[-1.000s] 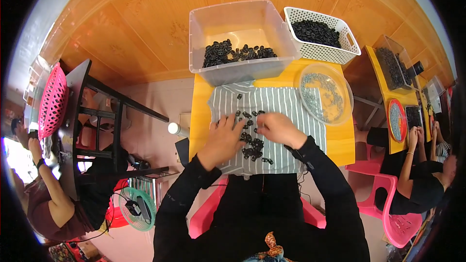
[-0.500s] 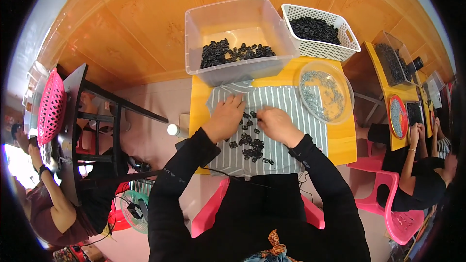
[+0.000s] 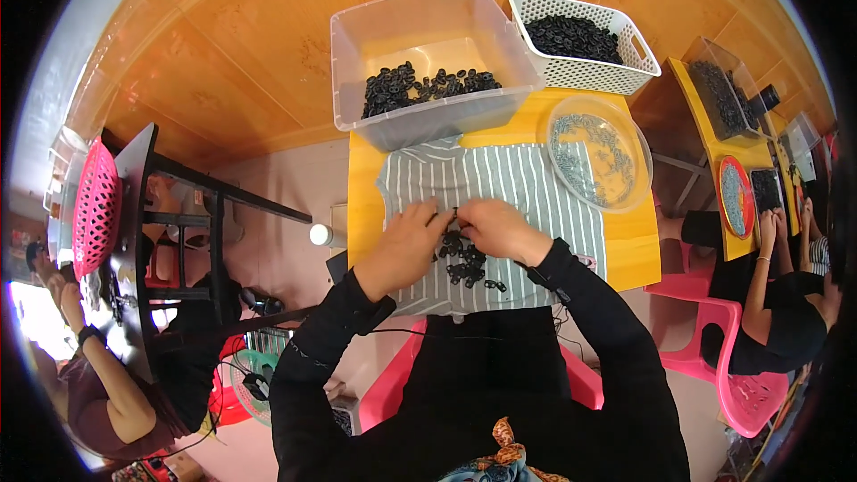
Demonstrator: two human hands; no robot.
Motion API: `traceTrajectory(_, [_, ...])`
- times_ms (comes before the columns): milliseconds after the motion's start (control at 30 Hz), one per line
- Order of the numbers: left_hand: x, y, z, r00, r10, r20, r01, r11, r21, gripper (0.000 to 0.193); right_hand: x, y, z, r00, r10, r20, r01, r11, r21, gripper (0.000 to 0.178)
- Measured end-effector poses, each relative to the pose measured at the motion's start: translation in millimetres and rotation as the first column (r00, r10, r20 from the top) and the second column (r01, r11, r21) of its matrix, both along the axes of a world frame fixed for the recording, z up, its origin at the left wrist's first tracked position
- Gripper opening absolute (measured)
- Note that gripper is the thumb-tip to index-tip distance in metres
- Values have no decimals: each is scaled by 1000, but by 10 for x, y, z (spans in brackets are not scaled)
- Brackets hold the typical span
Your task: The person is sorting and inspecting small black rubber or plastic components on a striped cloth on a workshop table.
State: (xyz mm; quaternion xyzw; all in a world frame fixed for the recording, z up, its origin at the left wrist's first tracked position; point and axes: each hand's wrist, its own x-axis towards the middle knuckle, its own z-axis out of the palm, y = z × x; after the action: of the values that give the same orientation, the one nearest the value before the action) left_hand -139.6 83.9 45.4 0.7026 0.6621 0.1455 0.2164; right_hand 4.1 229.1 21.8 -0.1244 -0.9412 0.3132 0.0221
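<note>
Both hands meet over a grey-and-white striped cloth (image 3: pixel 518 178) spread on the yellow table (image 3: pixel 634 254). My left hand (image 3: pixel 406 245) is closed, its curled fingertips at small black parts. My right hand (image 3: pixel 500 230) pinches a small black part at the fingertips, right beside the left fingers. Exactly how each finger grips is partly hidden. Just below the fingers lies a loose pile of small black plastic parts (image 3: pixel 466 266), rounded and with holes, some joined in pairs.
Behind the cloth stand a clear bin (image 3: pixel 428 125) of black rings and a white basket (image 3: pixel 585 78) of black parts. A round clear tray (image 3: pixel 644 161) of small metallic pieces overlaps the cloth's right side. People work at tables left and right; a white-capped bottle (image 3: pixel 321 235) stands at left.
My hands have come together and moved nearer to me over the cloth. The loose black parts are gathered into a tighter pile. The view has shifted slightly.
</note>
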Motion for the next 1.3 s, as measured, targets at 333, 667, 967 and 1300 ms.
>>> traceTrajectory(333, [203, -93, -210, 968, 151, -201, -136, 987, 89, 54, -159, 51, -138, 986, -137, -95, 146, 985, 96, 10])
traceTrajectory(667, [356, -456, -185, 931, 311, -190, -282, 945, 164, 68, 187, -150, 87, 977, -147, -155, 165, 980, 112, 6])
traceTrajectory(967, [482, -653, -204, 986, 92, -138, -76, 990, 115, 76, 253, -394, 138, 987, -127, -98, 145, 966, 216, 6])
traceTrajectory(1300, [270, -509, -361, 901, 364, -236, -335, 929, 154, 72, 7, -409, -21, 959, -188, -211, 228, 956, 184, 9])
